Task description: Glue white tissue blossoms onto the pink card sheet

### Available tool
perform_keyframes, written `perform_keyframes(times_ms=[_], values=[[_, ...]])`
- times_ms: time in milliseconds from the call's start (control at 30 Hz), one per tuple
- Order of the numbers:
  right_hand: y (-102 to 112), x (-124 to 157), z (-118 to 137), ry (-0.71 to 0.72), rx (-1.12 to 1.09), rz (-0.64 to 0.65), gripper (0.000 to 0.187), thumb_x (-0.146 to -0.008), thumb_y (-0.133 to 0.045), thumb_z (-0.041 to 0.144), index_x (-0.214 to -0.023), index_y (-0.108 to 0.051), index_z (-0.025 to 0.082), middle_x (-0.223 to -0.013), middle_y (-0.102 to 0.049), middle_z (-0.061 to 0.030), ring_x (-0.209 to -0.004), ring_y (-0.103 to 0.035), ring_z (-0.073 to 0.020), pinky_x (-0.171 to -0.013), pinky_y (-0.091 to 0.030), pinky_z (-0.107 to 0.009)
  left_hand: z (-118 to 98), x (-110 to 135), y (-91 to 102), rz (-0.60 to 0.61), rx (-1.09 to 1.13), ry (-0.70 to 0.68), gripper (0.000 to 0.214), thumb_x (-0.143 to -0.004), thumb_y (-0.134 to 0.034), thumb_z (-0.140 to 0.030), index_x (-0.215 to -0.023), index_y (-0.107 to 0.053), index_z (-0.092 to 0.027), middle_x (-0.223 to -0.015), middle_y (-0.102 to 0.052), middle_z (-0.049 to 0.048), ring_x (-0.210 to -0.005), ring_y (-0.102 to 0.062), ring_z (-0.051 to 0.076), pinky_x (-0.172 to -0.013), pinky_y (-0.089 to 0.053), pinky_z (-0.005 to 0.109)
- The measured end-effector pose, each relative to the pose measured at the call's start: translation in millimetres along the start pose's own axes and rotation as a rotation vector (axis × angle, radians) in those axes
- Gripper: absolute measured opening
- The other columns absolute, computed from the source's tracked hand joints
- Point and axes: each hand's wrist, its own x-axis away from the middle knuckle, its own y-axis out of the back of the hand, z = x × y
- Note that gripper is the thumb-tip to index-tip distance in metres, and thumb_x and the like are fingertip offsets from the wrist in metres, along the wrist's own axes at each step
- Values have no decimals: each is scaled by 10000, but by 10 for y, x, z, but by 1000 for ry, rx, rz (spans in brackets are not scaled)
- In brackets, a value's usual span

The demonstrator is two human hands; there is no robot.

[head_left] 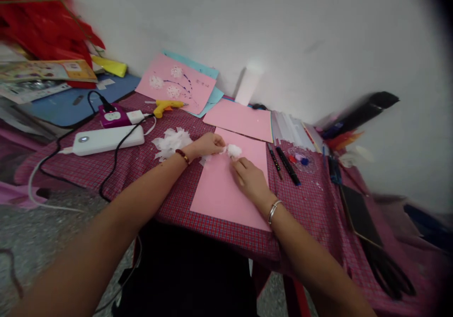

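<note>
On the far half of the pink sheet (226,196), the left hand (208,144) pinches a white scrap (223,150) beside the white tuft (234,150), the right hand (252,179) curls at the tuft, apparently steadying it, grip unclear, and the white pile (172,142) sits left of the sheet, presumably for easy reach.

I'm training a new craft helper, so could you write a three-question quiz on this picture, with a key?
1. Multiple choice: which wrist wears the silver bangle? A) left B) right C) neither
2. True or false: the yellow glue gun lies to the left of the black marker.
3. Fill in: the white tuft, at the fingers of the left hand and right hand, is over a sheet coloured ____.

Key: 1. B; 2. True; 3. pink.
</note>
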Motion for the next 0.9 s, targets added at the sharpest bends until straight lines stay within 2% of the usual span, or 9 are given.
perform_keyframes(times_ms=[100, 167, 267, 367, 500, 633, 767, 900], values=[[35, 24, -89, -189, -398, -240, 187, -916, -414, 226, -982, -589, 225, -915, -634, -55, -803, -605, -178, -695, -495, -312, 25, -12, 2, -28, -19, 22, 235, -611, -598, -134, -845, -614, -121, -621, -576, -12, -512, -470, 79, -478, -326, 204], [51, 27, -163, -348, -677, -373, 165, -908, -433, 274, -892, -585, 212, -791, -617, -23, -697, -602, -153, -636, -500, -292, 31, -14, 11, -1, 7, 35, 185, -610, -596, -118, -795, -597, -125, -601, -559, -17, -504, -463, 74, -472, -321, 201], [43, 18, -277, -506, -954, -445, 158, -875, -481, 318, -827, -570, 196, -686, -592, 3, -595, -584, -135, -581, -503, -280, 18, -4, 27, 49, 61, 41, 64, -635, -588, -109, -696, -577, -125, -571, -534, -20, -494, -445, 60, -466, -307, 191], [2, 2, -363, -562, -1019, -434, 170, -859, -503, 336, -797, -574, 195, -650, -599, 5, -576, -583, -136, -565, -495, -276, -6, 10, 46, 38, 104, 64, 24, -658, -595, -118, -675, -577, -124, -547, -518, -26, -475, -423, 49, -453, -284, 185], [-52, -38, -393, -559, -1007, -374, 183, -849, -520, 354, -771, -582, 201, -637, -613, -2, -560, -572, -141, -549, -476, -276, -49, 24, 80, 29, 182, 85, 42, -686, -600, -125, -666, -563, -130, -517, -492, -40, -448, -396, 39, -443, -271, 185], [-74, -88, -377, -538, -1052, -360, 170, -840, -539, 362, -788, -588, 208, -663, -636, -8, -587, -586, -149, -589, -488, -292, -136, 36, 68, 70, 222, 89, 37, -693, -598, -122, -676, -567, -135, -543, -520, -34, -470, -445, 44, -479, -332, 187], [-85, -114, -380, -580, -1105, -395, 166, -834, -545, 371, -812, -587, 212, -680, -650, -8, -587, -597, -152, -599, -498, -299, -248, 53, -49, 173, 230, 37, 58, -676, -584, -103, -722, -563, -132, -584, -553, -23, -514, -499, 62, -536, -392, 209], [-99, -125, -395, -591, -1136, -416, 163, -827, -551, 367, -809, -586, 209, -667, -649, -6, -576, -595, -148, -593, -496, -295, -366, 90, -228, 178, 87, -4, 117, -685, -569, -111, -774, -507, -155, -566, -527, -41, -500, -490, 71, -491, -346, 195]])
